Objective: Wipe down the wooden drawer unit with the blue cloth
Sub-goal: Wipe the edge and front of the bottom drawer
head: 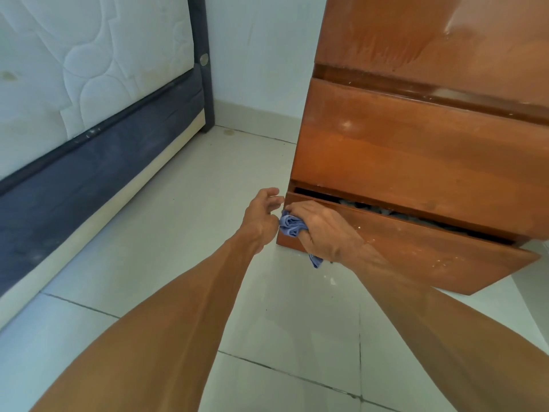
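The wooden drawer unit (416, 138) stands at the right, glossy reddish-brown. Its bottom drawer (421, 248) is pulled slightly out, with a dark gap above it. My right hand (322, 230) grips the bunched blue cloth (291, 226) and presses it against the left end of the bottom drawer front. A tail of the cloth hangs below my palm. My left hand (261, 215) hovers just left of the drawer's corner, fingers relaxed and spread, holding nothing.
A white quilted mattress (89, 63) on a dark blue bed base (89, 179) runs along the left. Pale floor tiles (184, 233) lie between the bed and the unit. A white wall (261, 55) stands behind.
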